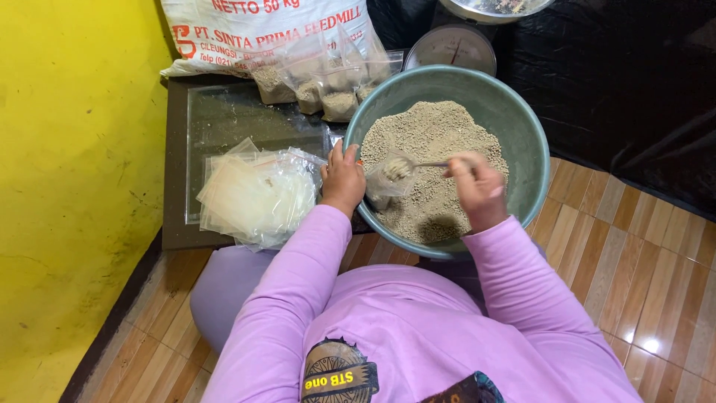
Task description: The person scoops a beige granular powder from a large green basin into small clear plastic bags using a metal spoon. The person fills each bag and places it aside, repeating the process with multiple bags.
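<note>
Ahead of my left fingers and off to their left I see a stack of empty clear plastic bags (257, 195) lying on a dark glass-topped surface (224, 119). Farther ahead, filled clear bags (322, 88) of grainy feed lean against a big white sack (261, 33) with red print. Beyond the fingers, past the far rim, stands a round dial scale (452, 48) with a metal pan (494, 7) above it. Black plastic sheeting (626, 89) spreads ahead to the right. A yellow wall (71, 186) runs along the far left, and wood-patterned floor (634, 246) lies to the right.
</note>
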